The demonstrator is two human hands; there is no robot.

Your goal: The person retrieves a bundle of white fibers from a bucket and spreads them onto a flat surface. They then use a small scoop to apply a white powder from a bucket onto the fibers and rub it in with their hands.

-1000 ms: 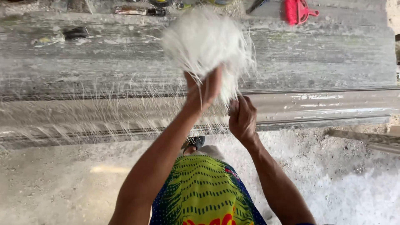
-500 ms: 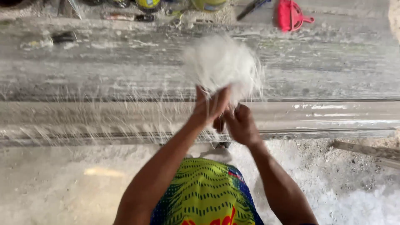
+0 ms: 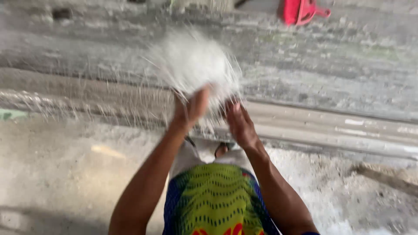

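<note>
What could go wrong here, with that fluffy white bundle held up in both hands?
Loose strands already stick out from the white fibre bundle, so some may slip free and drop onto the concrete floor. The left hand grips the bundle's base while the right hand is only flat against it, so the hold may be weak. The picture is blurred.

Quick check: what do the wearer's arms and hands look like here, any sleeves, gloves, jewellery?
Both forearms are bare, with no sleeves in view. The left hand and right hand wear no gloves; no rings, watch or bracelets can be made out, though the frame is blurred. Below them is a patterned garment, green and yellow with blue sides and red marks.
</note>
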